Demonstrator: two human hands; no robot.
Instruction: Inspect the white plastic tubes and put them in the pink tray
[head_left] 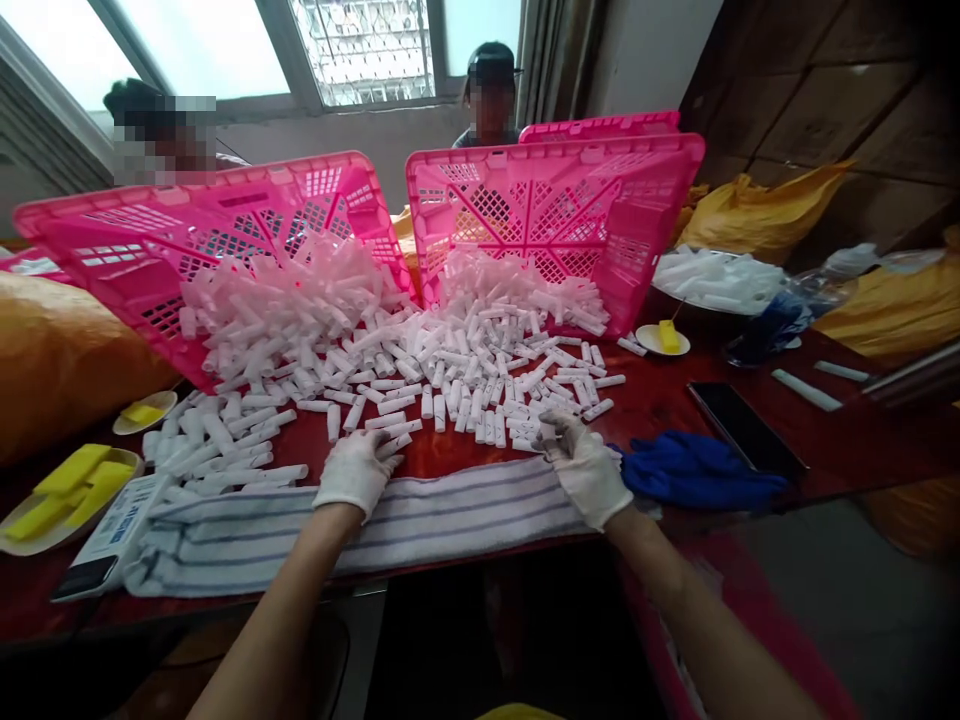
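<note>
Many short white tubes (450, 345) lie in a spread heap on the dark red table and spill from two tilted pink baskets. My left hand (358, 472), in a white glove, rests at the heap's front edge with its fingers apart, beside loose tubes. Also gloved, my right hand (585, 468) has its thumb and fingers curled around a white tube at the right front of the heap; the fingertips are small and partly hidden. Both wrists are over a folded striped towel (457, 515) along the table's front edge.
Pink baskets (247, 205) (555, 160) stand behind the heap. Yellow sponges (71, 480) lie on a plate at left, near a white box (124, 530). At right are a blue cloth (697, 470), a phone (742, 428) and a tube-filled bowl (716, 280). Two people sit opposite.
</note>
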